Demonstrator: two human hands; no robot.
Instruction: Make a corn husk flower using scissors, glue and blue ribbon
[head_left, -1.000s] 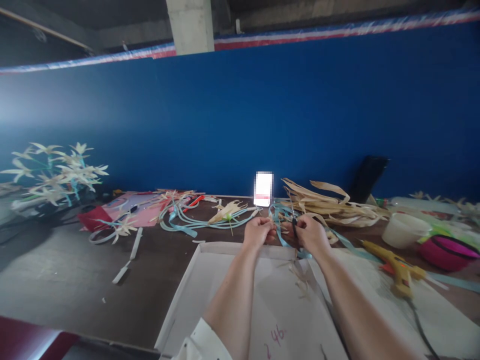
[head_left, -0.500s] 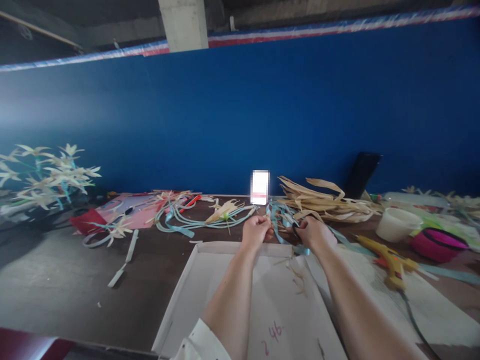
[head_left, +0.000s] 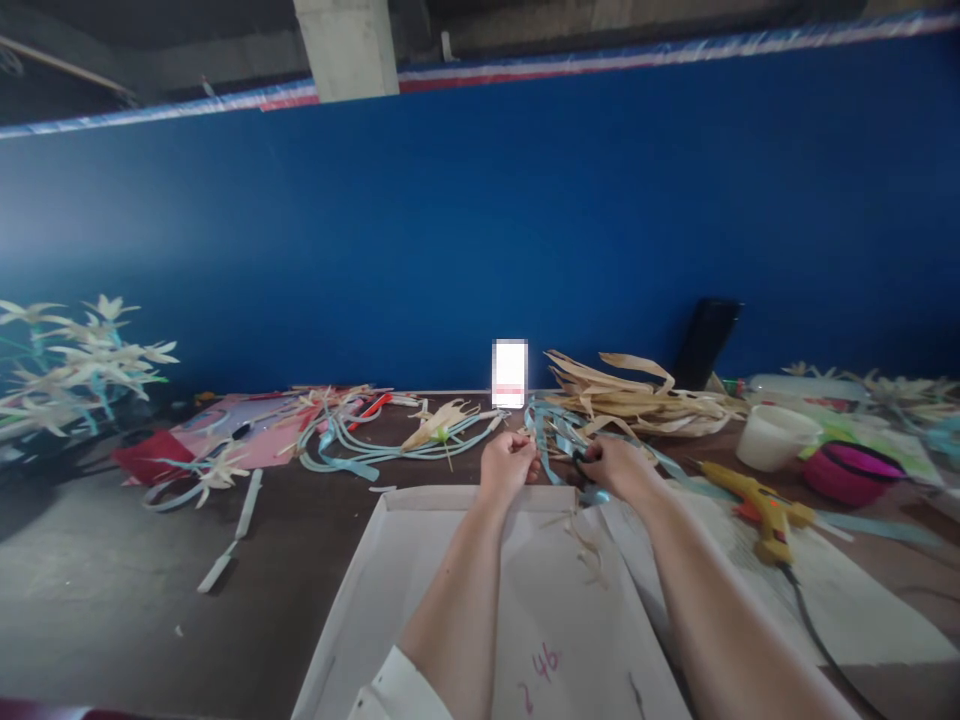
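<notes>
My left hand (head_left: 507, 463) is closed in a pinch on a small pale strip of dried husk, above the far edge of a white cardboard tray (head_left: 420, 560). My right hand (head_left: 621, 467) is wrapped round the dark handles of scissors (head_left: 583, 462), close to the left hand. Light blue ribbon (head_left: 551, 432) trails between and behind both hands. Thin husk scraps (head_left: 589, 545) lie on the tray below them.
A pile of dried corn husks (head_left: 645, 400) lies behind the hands. To the right are a yellow glue gun (head_left: 757, 500), a white cup (head_left: 772, 437) and a pink container (head_left: 851, 470). Ribbon loops (head_left: 360, 450), pink paper (head_left: 225, 430) and husk flowers (head_left: 82, 360) are on the left. A blue wall stands behind.
The view has swung a little to the right, so everything has slid left in the picture. Both hands stay together at the tray's far edge with the same grips.
</notes>
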